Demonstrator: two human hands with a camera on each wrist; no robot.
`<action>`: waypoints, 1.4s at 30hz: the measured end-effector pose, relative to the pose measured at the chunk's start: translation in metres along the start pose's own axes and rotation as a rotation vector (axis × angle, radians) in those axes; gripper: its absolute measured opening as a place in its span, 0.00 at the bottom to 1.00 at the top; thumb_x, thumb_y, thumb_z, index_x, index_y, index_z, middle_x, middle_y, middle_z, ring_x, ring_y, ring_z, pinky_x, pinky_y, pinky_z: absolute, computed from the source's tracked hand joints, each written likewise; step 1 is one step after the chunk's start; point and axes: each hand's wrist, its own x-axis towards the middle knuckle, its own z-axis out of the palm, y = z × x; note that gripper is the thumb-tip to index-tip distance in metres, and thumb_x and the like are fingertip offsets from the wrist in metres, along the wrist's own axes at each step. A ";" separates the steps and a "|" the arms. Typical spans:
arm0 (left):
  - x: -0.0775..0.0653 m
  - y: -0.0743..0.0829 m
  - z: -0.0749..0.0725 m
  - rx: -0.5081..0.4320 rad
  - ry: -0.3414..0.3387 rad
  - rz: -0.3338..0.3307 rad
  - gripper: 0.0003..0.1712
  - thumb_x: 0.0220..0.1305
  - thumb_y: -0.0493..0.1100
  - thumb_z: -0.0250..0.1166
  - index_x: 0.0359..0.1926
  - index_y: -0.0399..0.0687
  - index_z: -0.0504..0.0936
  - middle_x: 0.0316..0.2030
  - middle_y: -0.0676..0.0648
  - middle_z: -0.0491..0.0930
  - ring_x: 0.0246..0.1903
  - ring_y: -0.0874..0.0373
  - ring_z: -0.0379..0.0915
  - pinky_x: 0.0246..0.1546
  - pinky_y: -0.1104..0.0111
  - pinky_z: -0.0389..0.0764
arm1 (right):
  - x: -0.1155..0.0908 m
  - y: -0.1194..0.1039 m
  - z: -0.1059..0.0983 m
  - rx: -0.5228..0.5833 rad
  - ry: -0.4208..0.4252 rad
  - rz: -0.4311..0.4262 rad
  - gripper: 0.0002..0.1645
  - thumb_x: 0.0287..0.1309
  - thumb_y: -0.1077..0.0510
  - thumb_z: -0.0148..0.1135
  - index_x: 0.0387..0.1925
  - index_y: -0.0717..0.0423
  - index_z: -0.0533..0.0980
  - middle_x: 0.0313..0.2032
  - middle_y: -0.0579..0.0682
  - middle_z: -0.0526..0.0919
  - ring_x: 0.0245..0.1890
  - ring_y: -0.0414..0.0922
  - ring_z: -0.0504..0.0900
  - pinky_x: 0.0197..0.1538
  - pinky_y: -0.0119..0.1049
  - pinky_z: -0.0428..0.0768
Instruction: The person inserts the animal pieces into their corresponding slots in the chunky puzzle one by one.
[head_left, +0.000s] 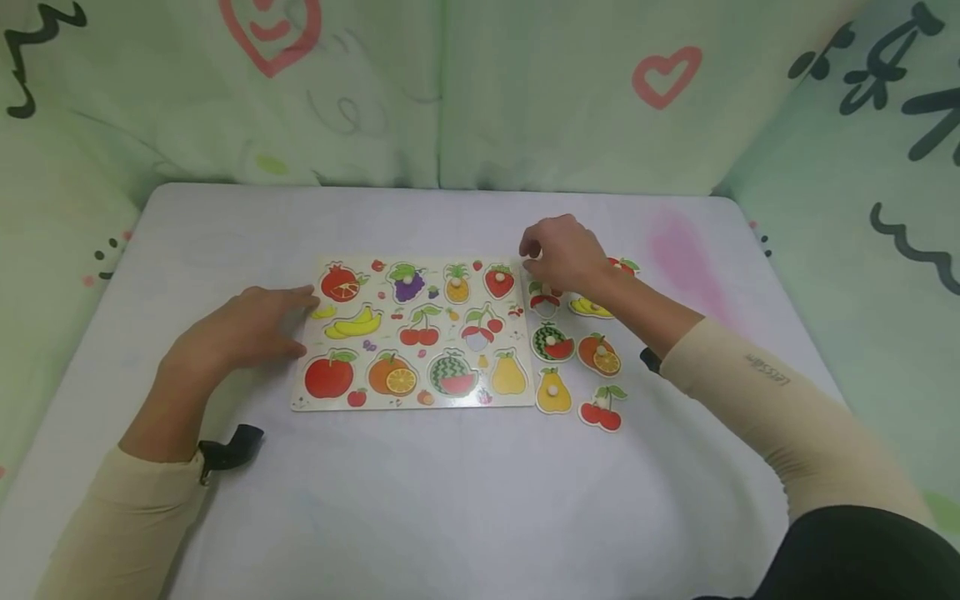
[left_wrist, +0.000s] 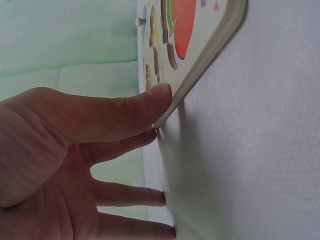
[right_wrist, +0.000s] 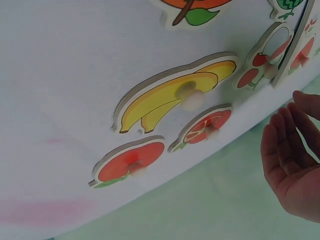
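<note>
A fruit puzzle board (head_left: 420, 403) lies on the table. My left hand (head_left: 243, 329) is at its left edge, fingers extended; in the left wrist view the thumb (left_wrist: 125, 110) lies at the board's rim. My right hand (head_left: 562, 250) hovers by the board's upper right corner, close to the strawberry piece (head_left: 499, 282). Its fingers curl loosely in the right wrist view, with nothing showing between them. Grape (head_left: 406, 282) and pineapple (head_left: 457, 284) pieces with knobs sit in the board's top row. A banana piece (right_wrist: 175, 95) and a pomegranate piece (right_wrist: 207, 127) lie near the right hand.
Right of the board lie loose knobbed pieces: watermelon (head_left: 552, 342), orange (head_left: 606, 360), pear (head_left: 554, 393), cherries (head_left: 602, 415) and a red-and-white piece (head_left: 545, 302). An apple piece (right_wrist: 132, 160) lies partly behind the right forearm in the head view. A printed curtain (head_left: 525, 125) hangs behind the table.
</note>
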 end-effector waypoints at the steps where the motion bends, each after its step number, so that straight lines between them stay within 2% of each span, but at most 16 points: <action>1: 0.000 0.000 0.000 0.001 0.000 0.001 0.50 0.60 0.44 0.77 0.79 0.41 0.63 0.75 0.30 0.64 0.73 0.29 0.58 0.64 0.36 0.75 | 0.000 0.002 -0.001 -0.001 0.000 0.005 0.16 0.67 0.57 0.66 0.54 0.58 0.84 0.51 0.56 0.86 0.48 0.53 0.82 0.51 0.47 0.86; 12: -0.001 -0.001 -0.004 0.007 0.003 0.007 0.49 0.61 0.44 0.76 0.78 0.41 0.63 0.74 0.30 0.64 0.72 0.29 0.58 0.64 0.35 0.74 | 0.001 0.028 -0.007 0.008 0.032 0.056 0.17 0.66 0.58 0.65 0.53 0.60 0.84 0.50 0.60 0.87 0.49 0.56 0.81 0.57 0.52 0.84; 23: 0.001 -0.002 -0.002 0.002 -0.004 -0.013 0.50 0.60 0.44 0.77 0.79 0.42 0.63 0.75 0.30 0.64 0.73 0.29 0.57 0.63 0.36 0.75 | 0.003 0.048 -0.011 0.042 0.007 0.155 0.19 0.65 0.59 0.66 0.55 0.62 0.82 0.54 0.63 0.83 0.52 0.59 0.78 0.58 0.54 0.85; 33: -0.001 0.000 -0.002 0.002 -0.006 -0.005 0.49 0.61 0.43 0.76 0.78 0.41 0.63 0.75 0.30 0.64 0.72 0.28 0.57 0.64 0.35 0.74 | 0.000 0.053 -0.010 0.031 -0.014 0.193 0.20 0.66 0.59 0.66 0.57 0.62 0.81 0.53 0.63 0.82 0.53 0.59 0.78 0.57 0.53 0.85; 42: 0.001 -0.001 0.000 0.001 -0.004 -0.004 0.49 0.61 0.44 0.76 0.79 0.42 0.63 0.75 0.30 0.63 0.73 0.28 0.57 0.64 0.35 0.74 | 0.000 0.053 -0.005 0.002 -0.028 0.178 0.19 0.66 0.61 0.65 0.56 0.62 0.82 0.52 0.64 0.83 0.51 0.59 0.79 0.56 0.52 0.86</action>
